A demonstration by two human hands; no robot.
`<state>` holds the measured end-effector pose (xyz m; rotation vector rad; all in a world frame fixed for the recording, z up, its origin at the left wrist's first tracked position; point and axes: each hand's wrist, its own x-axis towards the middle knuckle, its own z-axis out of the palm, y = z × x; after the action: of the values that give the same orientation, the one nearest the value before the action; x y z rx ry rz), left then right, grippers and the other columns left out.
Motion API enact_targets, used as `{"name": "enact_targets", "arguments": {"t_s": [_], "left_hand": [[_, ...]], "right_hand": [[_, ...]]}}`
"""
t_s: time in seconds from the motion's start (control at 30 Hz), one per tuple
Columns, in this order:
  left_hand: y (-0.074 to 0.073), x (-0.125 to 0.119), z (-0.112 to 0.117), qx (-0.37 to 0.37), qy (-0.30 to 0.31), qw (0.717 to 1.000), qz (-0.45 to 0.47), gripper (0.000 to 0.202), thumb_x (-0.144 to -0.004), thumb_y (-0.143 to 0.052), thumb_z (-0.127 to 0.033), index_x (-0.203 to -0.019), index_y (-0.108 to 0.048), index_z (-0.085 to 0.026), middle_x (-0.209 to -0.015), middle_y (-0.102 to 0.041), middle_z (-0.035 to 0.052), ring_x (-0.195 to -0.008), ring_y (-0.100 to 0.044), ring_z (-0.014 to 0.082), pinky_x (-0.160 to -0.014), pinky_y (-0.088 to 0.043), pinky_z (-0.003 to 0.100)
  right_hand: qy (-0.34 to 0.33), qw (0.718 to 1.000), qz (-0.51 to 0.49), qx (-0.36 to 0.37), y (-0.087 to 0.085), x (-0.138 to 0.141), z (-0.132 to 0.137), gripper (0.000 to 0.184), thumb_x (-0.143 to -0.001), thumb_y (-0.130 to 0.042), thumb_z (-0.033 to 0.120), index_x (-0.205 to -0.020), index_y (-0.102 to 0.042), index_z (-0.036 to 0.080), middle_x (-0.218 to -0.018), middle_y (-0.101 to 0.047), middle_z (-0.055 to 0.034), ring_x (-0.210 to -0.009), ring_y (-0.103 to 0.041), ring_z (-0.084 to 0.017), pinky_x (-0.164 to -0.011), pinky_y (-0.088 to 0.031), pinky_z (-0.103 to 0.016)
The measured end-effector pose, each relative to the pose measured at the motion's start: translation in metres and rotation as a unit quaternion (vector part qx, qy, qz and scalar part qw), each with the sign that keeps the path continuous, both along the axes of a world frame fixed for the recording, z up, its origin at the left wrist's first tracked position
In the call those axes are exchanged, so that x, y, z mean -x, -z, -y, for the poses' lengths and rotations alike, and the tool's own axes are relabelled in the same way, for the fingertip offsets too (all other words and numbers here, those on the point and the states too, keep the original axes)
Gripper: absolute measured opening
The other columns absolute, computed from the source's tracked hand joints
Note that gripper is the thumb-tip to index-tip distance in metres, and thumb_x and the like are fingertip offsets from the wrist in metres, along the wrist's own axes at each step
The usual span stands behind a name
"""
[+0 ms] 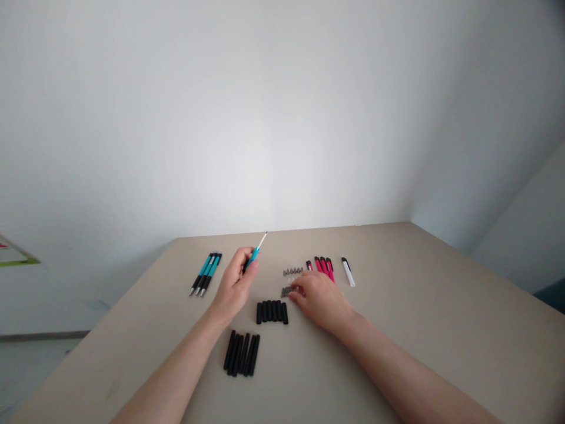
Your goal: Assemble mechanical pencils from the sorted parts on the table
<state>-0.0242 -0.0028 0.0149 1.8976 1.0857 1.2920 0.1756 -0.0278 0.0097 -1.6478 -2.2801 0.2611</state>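
My left hand (233, 285) is closed around a teal pen barrel (256, 251) whose thin white tip points up and away. My right hand (318, 297) rests on the table with its fingertips pinched at a cluster of small dark springs (287, 291). Just beyond lies a row of small grey metal tips (293, 271). A row of short black grip sleeves (272, 311) sits between my hands. A second row of longer black tubes (242, 354) lies nearer to me.
Three finished teal and black pens (206, 273) lie at the left of the beige table (441, 306). Several pink pen barrels (323, 265) and one white and black pen (348, 271) lie to the right. A white wall stands behind.
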Motion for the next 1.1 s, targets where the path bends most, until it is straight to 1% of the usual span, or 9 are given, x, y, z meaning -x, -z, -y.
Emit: {"name": "enact_targets", "arguments": {"t_s": [0.1,0.23,0.4,0.47,0.57,0.67,0.83,0.97,1.1], "left_hand": [[0.001,0.002,0.001,-0.016,-0.028,0.997,-0.067,0.019,-0.094,-0.04,-0.035,-0.095,-0.051,-0.019,-0.069,-0.04,-0.0039,-0.061,-0.038,0.0118,-0.058,-0.032,0.023],[0.004,0.005,0.0,-0.034,-0.009,0.988,-0.15,0.021,-0.094,-0.039,-0.031,-0.087,-0.052,-0.018,-0.07,-0.05,-0.0017,-0.063,-0.046,0.0129,-0.06,-0.035,0.023],[0.001,0.004,0.003,-0.057,0.025,0.981,-0.181,0.022,-0.095,-0.038,-0.031,-0.1,-0.055,-0.018,-0.081,-0.059,0.0009,-0.07,-0.052,0.0134,-0.065,-0.039,0.023],[-0.001,0.003,0.004,-0.062,0.042,0.978,-0.194,0.023,-0.096,-0.039,-0.032,-0.097,-0.057,-0.018,-0.084,-0.06,0.0016,-0.073,-0.052,0.0133,-0.067,-0.039,0.022],[-0.002,0.003,0.005,-0.072,0.05,0.972,-0.217,0.026,-0.096,-0.037,-0.032,-0.087,-0.057,-0.017,-0.075,-0.057,0.0,-0.069,-0.051,0.0124,-0.065,-0.037,0.022],[-0.002,0.004,0.005,-0.083,0.053,0.967,-0.235,0.027,-0.097,-0.037,-0.03,-0.084,-0.056,-0.017,-0.073,-0.056,-0.0003,-0.068,-0.05,0.0126,-0.066,-0.036,0.023],[-0.002,0.006,0.006,-0.086,0.061,0.961,-0.256,0.028,-0.096,-0.037,-0.029,-0.079,-0.055,-0.017,-0.07,-0.055,-0.0009,-0.066,-0.049,0.0124,-0.064,-0.035,0.023],[-0.004,0.006,0.006,-0.076,0.07,0.958,-0.269,0.029,-0.096,-0.037,-0.03,-0.076,-0.054,-0.017,-0.067,-0.053,-0.0013,-0.063,-0.048,0.0121,-0.062,-0.035,0.023],[-0.004,0.005,0.007,-0.074,0.077,0.957,-0.27,0.031,-0.096,-0.035,-0.031,-0.076,-0.055,-0.017,-0.067,-0.054,-0.0006,-0.064,-0.049,0.0128,-0.062,-0.035,0.023]], "right_hand": [[0.004,1.0,-0.005,0.002,0.001,0.0,0.0,0.016,-0.081,-0.059,0.025,-0.078,-0.073,0.019,-0.08,-0.068,-0.0071,-0.08,-0.063,-0.023,-0.072,-0.045,-0.031],[0.013,1.0,-0.026,0.0,0.001,0.001,0.001,0.012,-0.078,-0.06,0.022,-0.078,-0.071,0.018,-0.08,-0.068,-0.0071,-0.078,-0.062,-0.022,-0.069,-0.045,-0.03],[0.016,0.997,-0.069,0.011,0.0,0.001,0.003,0.01,-0.073,-0.061,0.016,-0.08,-0.068,0.018,-0.08,-0.068,-0.006,-0.076,-0.061,-0.02,-0.067,-0.043,-0.028],[0.015,0.996,-0.086,0.015,0.001,0.001,0.003,0.009,-0.072,-0.062,0.014,-0.077,-0.067,0.018,-0.08,-0.068,-0.0052,-0.076,-0.061,-0.019,-0.067,-0.043,-0.027],[0.019,0.994,-0.111,0.014,0.001,0.001,0.003,0.006,-0.072,-0.065,0.013,-0.071,-0.066,0.019,-0.077,-0.068,-0.0042,-0.075,-0.061,-0.019,-0.066,-0.042,-0.027],[0.021,0.984,-0.172,-0.028,-0.003,0.0,0.004,0.007,-0.074,-0.065,0.013,-0.071,-0.065,0.018,-0.074,-0.068,-0.0023,-0.071,-0.06,-0.017,-0.065,-0.041,-0.025],[0.048,0.949,-0.284,-0.132,-0.009,-0.001,0.005,0.007,-0.079,-0.061,0.014,-0.077,-0.066,0.019,-0.07,-0.066,-0.0002,-0.063,-0.056,-0.013,-0.061,-0.04,-0.023],[0.048,0.931,-0.327,-0.157,-0.007,-0.001,0.007,0.009,-0.082,-0.059,0.02,-0.082,-0.068,0.02,-0.071,-0.067,-0.0004,-0.061,-0.055,-0.013,-0.06,-0.04,-0.024],[0.038,0.926,-0.339,-0.161,-0.004,-0.001,0.008,0.012,-0.084,-0.057,0.023,-0.085,-0.068,0.02,-0.073,-0.067,-0.0007,-0.062,-0.056,-0.013,-0.06,-0.042,-0.024]]}}
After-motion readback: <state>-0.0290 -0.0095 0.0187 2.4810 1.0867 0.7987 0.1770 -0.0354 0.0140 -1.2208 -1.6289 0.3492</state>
